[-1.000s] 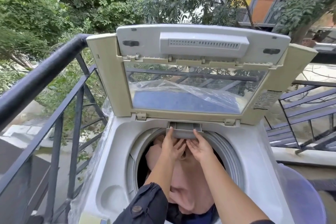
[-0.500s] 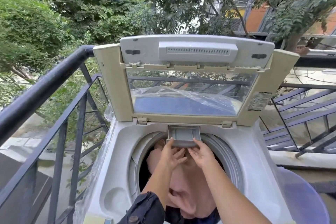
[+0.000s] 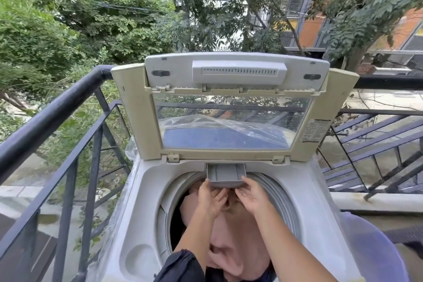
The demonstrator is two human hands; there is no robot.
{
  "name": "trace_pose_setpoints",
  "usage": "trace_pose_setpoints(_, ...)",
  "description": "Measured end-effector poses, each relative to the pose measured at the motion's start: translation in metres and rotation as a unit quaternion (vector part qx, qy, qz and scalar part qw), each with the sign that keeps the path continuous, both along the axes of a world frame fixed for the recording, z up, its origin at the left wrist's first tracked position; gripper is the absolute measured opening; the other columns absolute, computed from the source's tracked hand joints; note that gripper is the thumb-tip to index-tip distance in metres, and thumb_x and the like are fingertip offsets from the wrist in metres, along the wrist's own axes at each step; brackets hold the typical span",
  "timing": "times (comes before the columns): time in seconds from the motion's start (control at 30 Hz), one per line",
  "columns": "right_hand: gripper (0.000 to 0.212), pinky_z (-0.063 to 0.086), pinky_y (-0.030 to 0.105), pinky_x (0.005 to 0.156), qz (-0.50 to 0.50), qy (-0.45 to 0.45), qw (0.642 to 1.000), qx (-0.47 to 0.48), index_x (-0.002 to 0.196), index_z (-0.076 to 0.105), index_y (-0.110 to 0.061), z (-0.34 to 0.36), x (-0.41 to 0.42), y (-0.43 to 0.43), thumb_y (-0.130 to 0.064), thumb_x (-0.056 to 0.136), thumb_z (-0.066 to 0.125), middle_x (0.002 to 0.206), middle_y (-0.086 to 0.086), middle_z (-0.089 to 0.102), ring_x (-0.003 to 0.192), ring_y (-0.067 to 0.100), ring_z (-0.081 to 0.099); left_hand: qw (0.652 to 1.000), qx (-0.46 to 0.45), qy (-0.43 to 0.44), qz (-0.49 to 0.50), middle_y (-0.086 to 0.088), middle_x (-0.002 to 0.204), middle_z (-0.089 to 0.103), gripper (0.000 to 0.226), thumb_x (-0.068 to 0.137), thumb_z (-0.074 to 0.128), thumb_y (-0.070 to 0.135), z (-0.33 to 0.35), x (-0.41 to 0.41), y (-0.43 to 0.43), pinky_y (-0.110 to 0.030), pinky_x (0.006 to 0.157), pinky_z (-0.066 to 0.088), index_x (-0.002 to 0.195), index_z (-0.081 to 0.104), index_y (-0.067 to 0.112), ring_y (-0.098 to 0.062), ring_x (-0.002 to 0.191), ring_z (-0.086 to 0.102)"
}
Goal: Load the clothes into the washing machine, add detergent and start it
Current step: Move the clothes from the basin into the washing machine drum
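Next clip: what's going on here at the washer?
A person stands at a top-loading washing machine with its lid raised. Both hands are on the grey detergent drawer, which sticks out from the back rim of the drum. The left hand holds its left front corner and the right hand its right. Pink clothes already lie in the drum. No detergent shows in the drawer, so that step looks not yet done.

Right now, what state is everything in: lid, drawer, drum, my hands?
Lid: raised fully open.
Detergent drawer: pulled out.
Drum: holding pink clothes.
Left hand: gripping the drawer's front left corner.
Right hand: gripping its front right corner.
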State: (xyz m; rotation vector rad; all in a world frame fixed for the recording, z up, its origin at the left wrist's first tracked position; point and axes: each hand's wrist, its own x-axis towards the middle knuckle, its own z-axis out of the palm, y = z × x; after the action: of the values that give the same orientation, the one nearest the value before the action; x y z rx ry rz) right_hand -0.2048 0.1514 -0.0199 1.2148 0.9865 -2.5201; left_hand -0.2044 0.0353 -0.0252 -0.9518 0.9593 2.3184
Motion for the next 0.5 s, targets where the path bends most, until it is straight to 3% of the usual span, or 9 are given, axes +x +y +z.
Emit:
trace_pose_setpoints(0.07, 0.046, 0.026, 0.033, 0.118, -0.004, -0.001, 1.000, -0.003, 0.135, 0.041, 0.007, 0.000, 0.004, 0.003, -0.005, 0.093, 0.052, 0.142, 0.027, 0.040, 0.137, 0.030, 0.036, 1.000, -0.007, -0.007, 0.017, -0.016, 0.138, 0.049, 0.049, 0.099, 0.032, 0.033, 0.000, 0.003, 0.001, -0.038, 0.107, 0.034, 0.139, 0.037, 0.004, -0.034, 0.123, 0.052)
trace_pose_setpoints(0.17, 0.044, 0.028, 0.035, 0.117, -0.008, 0.007, 1.000, -0.001, 0.135, 0.041, 0.007, 0.000, 0.011, 0.008, -0.003, 0.093, 0.050, 0.142, 0.026, 0.042, 0.136, 0.031, 0.038, 0.999, -0.031, -0.017, 0.032, -0.010, 0.113, 0.066, 0.038, 0.100, 0.028, 0.032, 0.003, 0.009, 0.006, -0.029, 0.080, 0.049, 0.125, 0.047, 0.010, -0.026, 0.085, 0.059)
trace_pose_setpoints(0.27, 0.043, 0.030, 0.037, 0.116, -0.003, 0.015, 1.000, 0.006, 0.135, 0.040, 0.009, 0.003, 0.019, 0.013, -0.004, 0.095, 0.049, 0.142, 0.026, 0.042, 0.136, 0.031, 0.039, 0.996, -0.068, -0.035, 0.052, -0.010, 0.134, 0.052, 0.043, 0.101, 0.026, 0.028, 0.003, 0.017, 0.015, -0.036, 0.100, 0.039, 0.135, 0.043, 0.008, -0.027, 0.118, 0.054)
trace_pose_setpoints(0.37, 0.037, 0.031, 0.038, 0.115, 0.009, 0.021, 1.000, 0.012, 0.130, 0.045, 0.009, 0.008, 0.030, 0.023, -0.005, 0.096, 0.047, 0.141, 0.028, 0.042, 0.135, 0.033, 0.040, 0.994, -0.085, -0.019, 0.067, -0.010, 0.118, 0.053, 0.041, 0.101, 0.028, 0.022, 0.006, 0.025, 0.032, -0.035, 0.094, 0.039, 0.135, 0.044, 0.005, -0.024, 0.103, 0.053)
trace_pose_setpoints(0.43, 0.030, 0.032, 0.037, 0.114, 0.018, 0.025, 0.999, 0.021, 0.123, 0.051, 0.006, 0.013, 0.038, 0.033, -0.007, 0.096, 0.045, 0.141, 0.028, 0.043, 0.134, 0.035, 0.041, 0.993, -0.101, -0.003, 0.069, -0.014, 0.120, 0.055, 0.035, 0.101, 0.028, 0.019, 0.010, 0.031, 0.044, -0.034, 0.091, 0.041, 0.128, 0.047, 0.006, -0.025, 0.097, 0.056)
trace_pose_setpoints(0.5, 0.032, 0.032, 0.037, 0.113, 0.012, 0.039, 0.999, 0.031, 0.126, 0.050, 0.005, 0.016, 0.047, 0.046, -0.008, 0.097, 0.044, 0.141, 0.028, 0.043, 0.134, 0.036, 0.042, 0.992, -0.109, 0.019, 0.063, -0.011, 0.105, 0.058, 0.034, 0.102, 0.026, 0.017, 0.015, 0.038, 0.057, -0.027, 0.074, 0.044, 0.129, 0.046, 0.009, -0.023, 0.088, 0.058)
